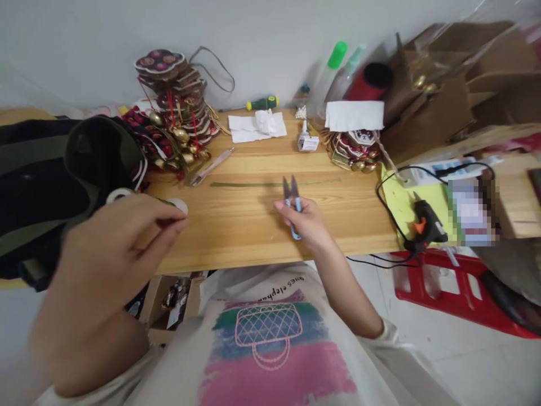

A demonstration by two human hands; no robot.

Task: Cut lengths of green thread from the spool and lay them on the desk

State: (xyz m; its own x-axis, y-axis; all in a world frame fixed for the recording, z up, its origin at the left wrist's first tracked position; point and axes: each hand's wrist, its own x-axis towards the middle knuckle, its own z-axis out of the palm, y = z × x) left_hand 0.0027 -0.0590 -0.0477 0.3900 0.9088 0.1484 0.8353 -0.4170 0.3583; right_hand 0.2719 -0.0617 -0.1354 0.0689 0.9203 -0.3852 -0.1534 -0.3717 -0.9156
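Note:
My right hand (pixel 310 223) is closed round a pair of blue-handled thread snips (pixel 295 204), the dark blades apart and pointing away from me. Just beyond the blades, a thin green ribbon (pixel 240 184) lies straight across the wooden table (pixel 236 225). My left hand (pixel 122 242) is raised at the left, slightly blurred, thumb and forefinger pinched together. Whatever is in that pinch, if anything, is too small to tell. Behind these fingers shows a white-ended spool (pixel 179 206), mostly hidden by the hand; I cannot tell whether it is held.
Stacked ornaments with gold bells (pixel 181 107) stand back left, near a pen (pixel 212 166) and dark bag (pixel 38 169). A screwdriver (pixel 262 102), tissue (pixel 257 127) and small bottle (pixel 307 141) line the back. Rightward are more ornaments (pixel 355 149), a glue gun (pixel 426 223) and cardboard box (pixel 431 107).

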